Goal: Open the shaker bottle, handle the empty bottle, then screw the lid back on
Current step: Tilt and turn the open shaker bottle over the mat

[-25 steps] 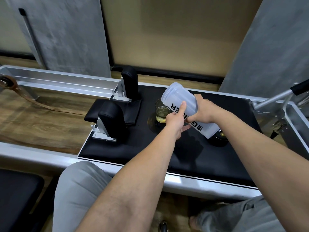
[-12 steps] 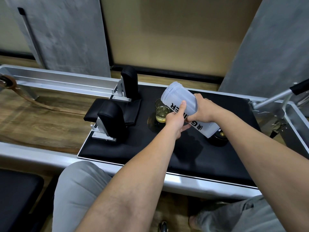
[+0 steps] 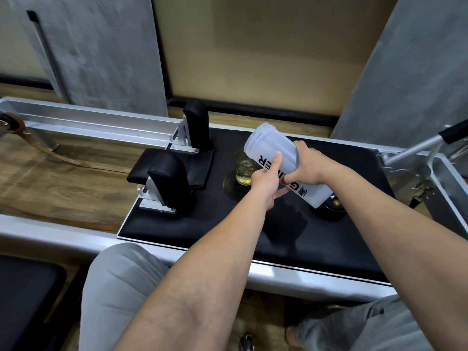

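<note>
A: With the lid [image 3: 329, 207] off and lying on the black pad [image 3: 354, 168] at right, we're mid-handling: the bottle [image 3: 273, 150] is tilted, mouth up-left, above the glass [image 3: 243, 168].
B: Grips?
A: Right hand [image 3: 307, 165] wraps the far side of the body; left hand [image 3: 266, 182] is closed on the near side, thumb up.
B: Next?
A: Probably upright it, fetch the lid, align threads.

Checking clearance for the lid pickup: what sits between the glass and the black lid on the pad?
Head view: the tilted shaker bottle, held by the left hand and right hand, hangs over that stretch between glass and lid; the pad below is bare.
</note>
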Demonstrator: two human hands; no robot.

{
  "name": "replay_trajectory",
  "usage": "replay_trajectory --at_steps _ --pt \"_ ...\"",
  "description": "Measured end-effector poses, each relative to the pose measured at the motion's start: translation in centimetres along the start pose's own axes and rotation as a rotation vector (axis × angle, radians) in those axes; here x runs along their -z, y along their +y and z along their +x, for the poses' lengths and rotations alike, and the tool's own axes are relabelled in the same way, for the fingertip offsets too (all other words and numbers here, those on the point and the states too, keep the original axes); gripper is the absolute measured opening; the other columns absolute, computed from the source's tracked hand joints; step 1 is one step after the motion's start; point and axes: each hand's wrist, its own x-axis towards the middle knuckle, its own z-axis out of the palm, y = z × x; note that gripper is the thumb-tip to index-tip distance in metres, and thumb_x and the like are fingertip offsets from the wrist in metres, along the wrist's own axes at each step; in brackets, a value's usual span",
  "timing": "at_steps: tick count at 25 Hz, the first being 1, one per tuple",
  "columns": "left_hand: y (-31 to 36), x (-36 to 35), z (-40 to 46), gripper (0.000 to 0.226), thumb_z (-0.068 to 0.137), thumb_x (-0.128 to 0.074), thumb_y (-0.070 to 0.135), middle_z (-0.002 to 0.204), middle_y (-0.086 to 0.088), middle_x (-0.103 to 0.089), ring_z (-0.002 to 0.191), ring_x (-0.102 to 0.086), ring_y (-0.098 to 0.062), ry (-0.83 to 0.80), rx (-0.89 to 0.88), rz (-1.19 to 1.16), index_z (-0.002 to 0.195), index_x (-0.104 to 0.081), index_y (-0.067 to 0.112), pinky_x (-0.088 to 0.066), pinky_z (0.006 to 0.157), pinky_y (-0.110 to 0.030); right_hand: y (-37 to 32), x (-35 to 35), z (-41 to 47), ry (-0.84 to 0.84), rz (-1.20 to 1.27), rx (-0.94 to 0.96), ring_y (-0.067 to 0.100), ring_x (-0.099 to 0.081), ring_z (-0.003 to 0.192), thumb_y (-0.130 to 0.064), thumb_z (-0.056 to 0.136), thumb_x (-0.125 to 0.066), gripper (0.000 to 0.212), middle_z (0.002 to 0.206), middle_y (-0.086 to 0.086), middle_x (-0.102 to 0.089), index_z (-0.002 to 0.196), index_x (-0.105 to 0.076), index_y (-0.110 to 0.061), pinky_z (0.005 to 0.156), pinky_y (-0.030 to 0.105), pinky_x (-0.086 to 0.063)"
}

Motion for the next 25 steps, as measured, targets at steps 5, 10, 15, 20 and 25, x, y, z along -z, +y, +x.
replay_trajectory --at_steps 5,10,15,20,25 --pt "0.06 0.04 -0.11 0.059 0.09 -0.068 0.061 0.117 -0.007 -0.078 0.094 -0.077 -0.021 -0.001 0.003 -0.005 0.122 -0.067 0.011 -0.066 0.077 -0.036 -0.08 -0.01 -0.07 0.0 -0.003 -0.001 0.033 -0.062 0.093 -0.051 0.055 -0.085 0.104 0.11 0.009 -0.055 0.14 -0.032 -0.026 0.082 0.051 -0.058" --pt "0.04 -0.03 -0.04 0.056 0.091 -0.068 0.06 0.114 -0.006 -0.078 0.094 -0.077 -0.021 0.0 0.002 -0.007 0.119 -0.067 0.012 -0.066 0.083 -0.04 -0.11 0.09 -0.02 0.001 -0.012 -0.004 0.033 -0.062 0.095 -0.05 0.057 -0.086 0.103 0.111 0.01 -0.055 0.141 -0.032 -0.025 0.083 0.051 -0.058" --pt "0.12 -0.09 -0.12 0.056 0.091 -0.068 0.06 0.112 -0.005 -0.078 0.092 -0.077 -0.02 0.0 0.007 -0.008 0.119 -0.067 0.012 -0.066 0.084 -0.04 -0.07 0.23 -0.05 -0.005 -0.015 0.0 0.033 -0.062 0.094 -0.049 0.058 -0.086 0.102 0.111 0.01 -0.055 0.141 -0.032 -0.024 0.082 0.051 -0.058" --pt "0.34 -0.16 -0.27 0.057 0.09 -0.069 0.061 0.113 -0.006 -0.079 0.093 -0.078 -0.02 0.0 0.01 -0.022 0.119 -0.068 0.012 -0.067 0.071 -0.034 0.01 0.43 -0.03 0.0 -0.008 0.005 0.033 -0.062 0.095 -0.048 0.058 -0.086 0.101 0.112 0.01 -0.055 0.141 -0.032 -0.024 0.083 0.05 -0.057" --pt "0.51 -0.22 -0.27 0.056 0.089 -0.07 0.061 0.113 -0.006 -0.079 0.095 -0.077 -0.021 0.003 0.018 -0.028 0.117 -0.067 0.012 -0.066 0.066 -0.032 -0.07 0.5 0.02 0.0 -0.012 0.006 0.033 -0.062 0.095 -0.048 0.059 -0.086 0.097 0.112 0.01 -0.055 0.137 -0.035 -0.023 0.083 0.05 -0.057"
